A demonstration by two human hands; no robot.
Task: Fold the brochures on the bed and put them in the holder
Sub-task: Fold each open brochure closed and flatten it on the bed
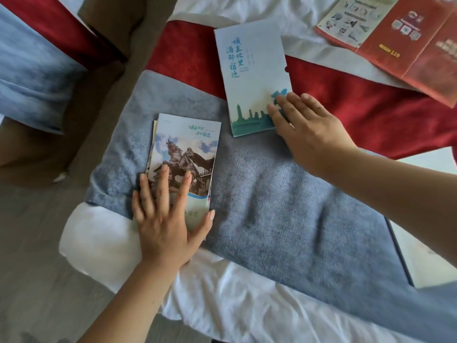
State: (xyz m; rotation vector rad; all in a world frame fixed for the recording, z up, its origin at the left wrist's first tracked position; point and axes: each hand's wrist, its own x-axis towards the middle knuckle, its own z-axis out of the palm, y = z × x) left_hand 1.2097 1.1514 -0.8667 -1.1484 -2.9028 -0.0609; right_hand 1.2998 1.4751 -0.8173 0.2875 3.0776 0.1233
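Note:
A folded brochure (188, 144) with a horse-and-rider statue on its cover lies on the grey blanket (284, 194) at the bed's corner. My left hand (165, 219) presses flat on its near end, fingers straight and spread. A pale blue holder (252, 70) with blue writing and a skyline lies farther back, partly on the red bed runner (371, 112). My right hand (309, 129) rests on the holder's near right corner with fingers straight. An unfolded red brochure (400, 38) lies at the far right on the white sheet.
The bed's corner with white sheet (103, 246) drops to the grey floor (37, 231) at left. A blue-grey cushion (32, 78) and brown furniture (106, 26) stand beyond the bed's edge. A white flat panel with a dark edge (420, 256) lies at the right.

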